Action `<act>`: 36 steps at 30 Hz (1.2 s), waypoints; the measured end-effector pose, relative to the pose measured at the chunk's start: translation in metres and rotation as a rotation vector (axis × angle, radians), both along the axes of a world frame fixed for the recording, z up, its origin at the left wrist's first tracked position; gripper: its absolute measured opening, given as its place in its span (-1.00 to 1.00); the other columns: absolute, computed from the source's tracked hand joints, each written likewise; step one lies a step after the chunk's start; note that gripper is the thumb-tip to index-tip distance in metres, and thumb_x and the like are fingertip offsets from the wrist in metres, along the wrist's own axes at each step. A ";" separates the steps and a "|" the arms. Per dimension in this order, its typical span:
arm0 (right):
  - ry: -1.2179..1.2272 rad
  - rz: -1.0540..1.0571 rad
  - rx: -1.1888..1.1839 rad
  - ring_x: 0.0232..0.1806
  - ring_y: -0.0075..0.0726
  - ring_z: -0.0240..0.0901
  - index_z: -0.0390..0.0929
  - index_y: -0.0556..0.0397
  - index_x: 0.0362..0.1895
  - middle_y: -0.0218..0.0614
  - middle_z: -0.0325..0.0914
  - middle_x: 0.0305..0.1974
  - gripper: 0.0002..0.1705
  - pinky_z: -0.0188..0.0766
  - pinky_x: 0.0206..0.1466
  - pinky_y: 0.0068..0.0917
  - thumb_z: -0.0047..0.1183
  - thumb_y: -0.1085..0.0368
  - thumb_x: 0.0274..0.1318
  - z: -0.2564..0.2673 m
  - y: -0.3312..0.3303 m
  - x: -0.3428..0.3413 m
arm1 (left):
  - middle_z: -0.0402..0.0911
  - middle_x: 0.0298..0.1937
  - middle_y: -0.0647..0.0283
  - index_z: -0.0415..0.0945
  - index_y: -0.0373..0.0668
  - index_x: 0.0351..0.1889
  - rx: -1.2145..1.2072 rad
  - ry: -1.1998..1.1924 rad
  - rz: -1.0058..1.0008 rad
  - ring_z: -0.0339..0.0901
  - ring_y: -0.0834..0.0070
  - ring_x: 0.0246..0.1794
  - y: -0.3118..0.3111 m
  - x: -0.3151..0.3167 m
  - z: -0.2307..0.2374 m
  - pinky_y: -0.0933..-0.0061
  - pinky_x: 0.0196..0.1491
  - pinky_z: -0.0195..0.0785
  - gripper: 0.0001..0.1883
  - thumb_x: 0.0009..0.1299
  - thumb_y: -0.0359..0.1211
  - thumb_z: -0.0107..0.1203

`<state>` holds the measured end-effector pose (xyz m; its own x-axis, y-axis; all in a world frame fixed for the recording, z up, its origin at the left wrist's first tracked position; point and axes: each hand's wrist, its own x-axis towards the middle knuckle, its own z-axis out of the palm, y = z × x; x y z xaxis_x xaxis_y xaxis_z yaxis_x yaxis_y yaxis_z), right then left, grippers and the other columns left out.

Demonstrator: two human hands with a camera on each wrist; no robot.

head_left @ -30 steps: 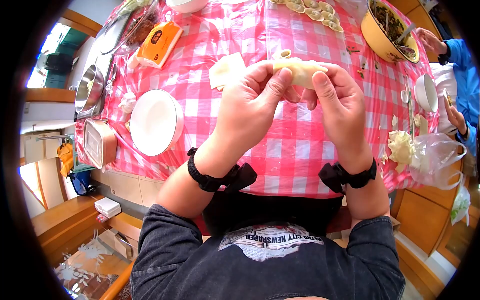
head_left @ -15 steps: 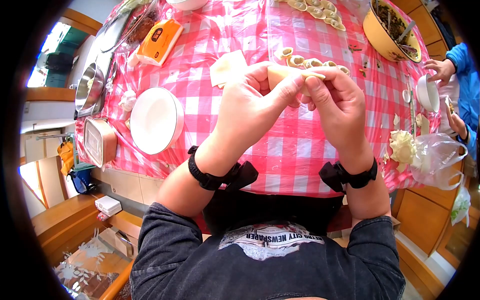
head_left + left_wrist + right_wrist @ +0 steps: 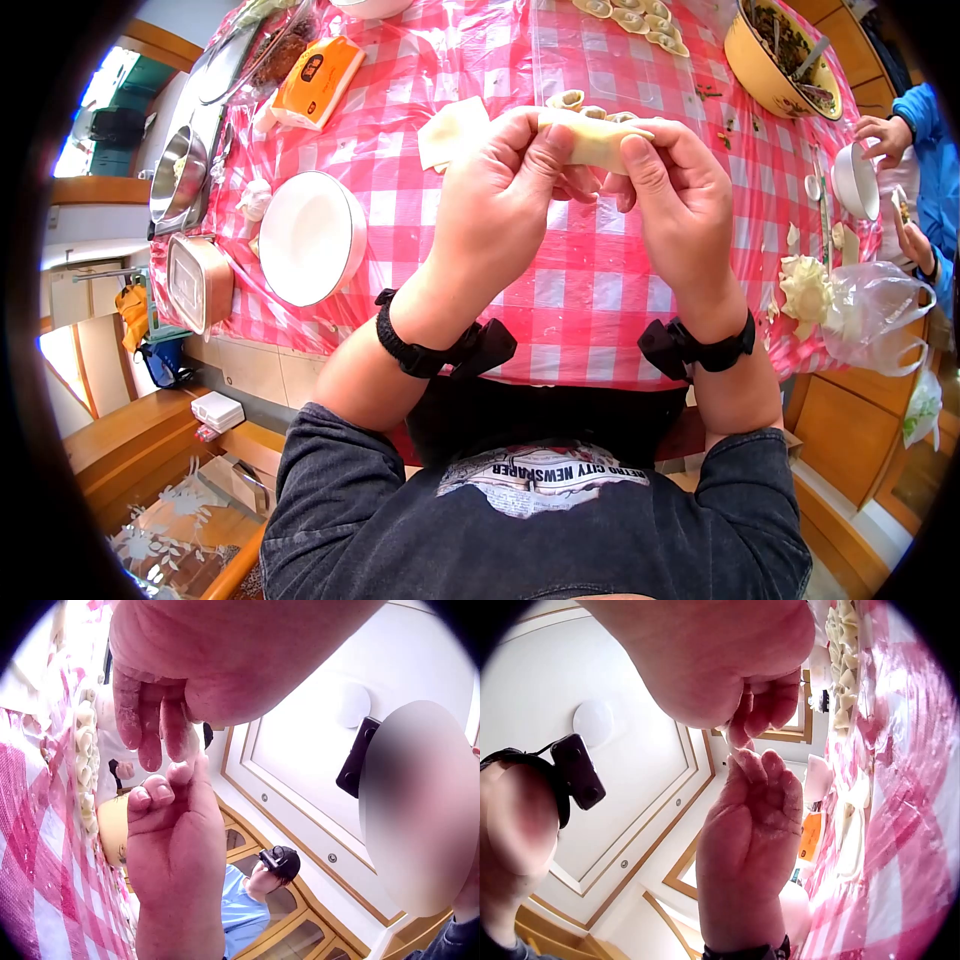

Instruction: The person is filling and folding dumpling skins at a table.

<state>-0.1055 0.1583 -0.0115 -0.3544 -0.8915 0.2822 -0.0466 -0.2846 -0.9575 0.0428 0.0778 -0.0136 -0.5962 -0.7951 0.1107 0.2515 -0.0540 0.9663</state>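
In the head view a pale folded dough wrapper [image 3: 598,143] is stretched between both hands above the table. My left hand [image 3: 500,190] pinches its left end between thumb and fingers, and my right hand [image 3: 680,190] pinches its right end. Any filling inside is hidden. Just behind the wrapper, a few shaped dough pieces [image 3: 567,99] show, partly covered by it. A stack of flat wrappers [image 3: 452,135] lies beside my left hand. In the left wrist view my right hand [image 3: 176,862] has curled fingers; the wrapper is mostly hidden there.
A white bowl [image 3: 312,238] stands at the left, near an orange packet [image 3: 317,84]. More dough pieces [image 3: 640,20] lie at the far side. A yellow bowl of filling [image 3: 765,70] is at the far right; another person's hand [image 3: 884,138] touches a small white bowl [image 3: 856,182].
The wrapper, bunched between my hands half a second ago, now shows its broad side. Both hands stay on it. The other person's hand has come to the small white bowl.
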 end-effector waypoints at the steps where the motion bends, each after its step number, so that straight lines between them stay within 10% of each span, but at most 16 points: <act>1: -0.011 -0.005 0.011 -0.36 -0.66 0.51 0.55 0.20 -0.02 -0.38 0.61 -0.32 -0.80 0.44 -0.32 -0.69 0.05 0.31 0.43 0.001 0.000 0.000 | 0.68 -0.29 0.25 0.51 -0.34 -0.02 0.014 0.022 0.007 0.62 0.64 -0.33 0.000 -0.001 0.000 0.57 -0.20 0.56 -0.74 0.62 -0.28 -0.02; 36: -0.088 0.033 0.064 -0.36 -0.67 0.49 0.57 0.17 -0.07 -0.41 0.62 -0.35 -0.74 0.41 -0.31 -0.70 0.08 0.20 0.42 0.000 0.001 -0.005 | 0.71 -0.21 0.14 0.52 -0.39 -0.04 0.074 0.101 0.009 0.69 0.49 -0.22 0.003 -0.001 0.007 0.49 -0.06 0.58 -0.76 0.57 -0.34 0.07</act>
<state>-0.1108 0.1591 -0.0111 -0.3451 -0.9184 0.1935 0.0465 -0.2227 -0.9738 0.0419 0.0806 -0.0070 -0.5781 -0.8084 0.1110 0.3483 -0.1214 0.9295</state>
